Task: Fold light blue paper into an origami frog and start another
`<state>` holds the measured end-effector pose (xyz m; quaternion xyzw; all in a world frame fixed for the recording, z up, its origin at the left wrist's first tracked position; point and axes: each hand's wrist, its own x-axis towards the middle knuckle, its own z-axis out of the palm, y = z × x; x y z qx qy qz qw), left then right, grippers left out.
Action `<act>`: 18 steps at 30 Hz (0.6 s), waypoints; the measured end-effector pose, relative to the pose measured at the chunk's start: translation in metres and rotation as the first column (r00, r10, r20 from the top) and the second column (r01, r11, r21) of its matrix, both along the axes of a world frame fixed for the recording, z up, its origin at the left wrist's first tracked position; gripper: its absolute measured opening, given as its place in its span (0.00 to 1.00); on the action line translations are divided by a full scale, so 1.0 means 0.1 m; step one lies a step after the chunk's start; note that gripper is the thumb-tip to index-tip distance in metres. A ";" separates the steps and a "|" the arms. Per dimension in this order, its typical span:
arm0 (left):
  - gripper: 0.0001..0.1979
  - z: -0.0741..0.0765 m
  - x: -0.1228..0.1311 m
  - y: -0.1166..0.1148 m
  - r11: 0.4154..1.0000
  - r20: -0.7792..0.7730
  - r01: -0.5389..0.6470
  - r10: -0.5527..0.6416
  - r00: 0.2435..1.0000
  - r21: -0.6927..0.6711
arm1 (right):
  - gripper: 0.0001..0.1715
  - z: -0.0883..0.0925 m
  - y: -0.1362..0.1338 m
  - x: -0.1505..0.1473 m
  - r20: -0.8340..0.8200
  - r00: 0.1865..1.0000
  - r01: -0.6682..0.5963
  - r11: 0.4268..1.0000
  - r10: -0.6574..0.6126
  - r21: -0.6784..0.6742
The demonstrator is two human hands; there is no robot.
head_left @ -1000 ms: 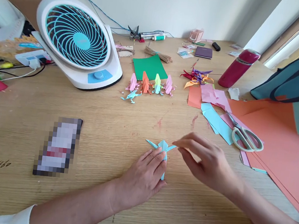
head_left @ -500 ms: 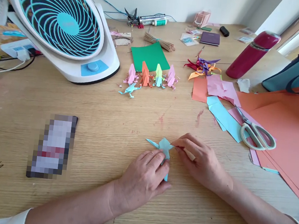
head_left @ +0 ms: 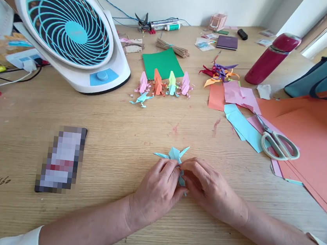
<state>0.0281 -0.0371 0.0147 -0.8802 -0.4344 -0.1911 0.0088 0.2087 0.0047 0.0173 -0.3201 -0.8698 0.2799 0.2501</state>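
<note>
- Head view: the light-blue origami figure (head_left: 174,153) lies near centre on the counter (head_left: 115,132); the left hand (head_left: 158,185) has its grip clamped over it, the right hand (head_left: 214,191) its grip pinched at the right edge.
- Uneven tugging could tear the thin limbs (head_left: 184,152).
- Wood-grained, red-stained surface; fan (head_left: 76,32) far left, scissors (head_left: 280,145) right, vacuum flask (head_left: 272,58) far right.

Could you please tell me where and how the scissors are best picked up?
The scissors are probably best gripped by the pale handles, coming from the near right: the handles lie on that side, while the blades point away and left.
</note>
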 end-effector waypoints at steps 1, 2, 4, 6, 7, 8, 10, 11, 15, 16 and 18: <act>0.12 0.01 -0.01 0.00 1.000 0.025 -0.001 0.001 1.000 -0.007 | 0.10 -0.01 0.00 -0.01 0.015 1.000 0.005 1.000 -0.006 0.020; 0.11 0.01 -0.04 0.01 1.000 0.049 -0.007 0.008 0.999 -0.017 | 0.09 -0.03 0.00 -0.01 0.032 0.999 0.009 0.999 -0.010 0.041; 0.10 0.01 -0.11 0.04 0.999 0.092 -0.025 0.029 0.995 -0.043 | 0.07 -0.04 -0.01 -0.02 0.072 0.997 0.009 0.997 -0.015 0.079; 0.12 0.00 -0.19 0.09 0.998 0.113 -0.015 0.022 0.993 -0.065 | 0.08 -0.03 -0.01 -0.02 0.112 0.994 -0.002 0.994 -0.010 0.112; 0.12 -0.01 -0.23 0.12 0.998 0.107 -0.003 0.009 0.994 -0.061 | 0.08 -0.03 -0.01 -0.02 0.128 0.992 -0.013 0.992 -0.003 0.128; 0.12 -0.01 -0.26 0.15 0.998 0.089 0.016 -0.011 0.996 -0.053 | 0.08 -0.02 -0.01 -0.02 0.142 0.990 -0.027 0.989 0.006 0.143; 0.11 -0.02 -0.32 0.21 0.998 0.048 0.059 -0.058 0.997 -0.030 | 0.08 0.01 -0.01 -0.01 0.166 0.986 -0.061 0.982 0.031 0.177; 0.10 -0.02 -0.33 0.23 0.997 0.029 0.076 -0.075 0.997 -0.023 | 0.08 0.02 0.00 -0.01 0.180 0.983 -0.080 0.977 0.044 0.196; 0.10 -0.01 -0.35 0.26 0.995 0.001 0.094 -0.094 0.996 -0.021 | 0.10 0.03 0.02 0.03 0.212 0.973 -0.143 0.952 0.087 0.269; 0.10 -0.01 -0.34 0.26 0.995 0.008 0.097 -0.097 0.995 -0.019 | 0.10 0.03 0.03 0.04 0.207 0.974 -0.146 0.949 0.088 0.281; 0.10 0.00 -0.33 0.25 0.994 0.034 0.110 -0.109 0.993 -0.020 | 0.10 0.04 0.03 0.05 0.186 0.980 -0.129 0.947 0.076 0.294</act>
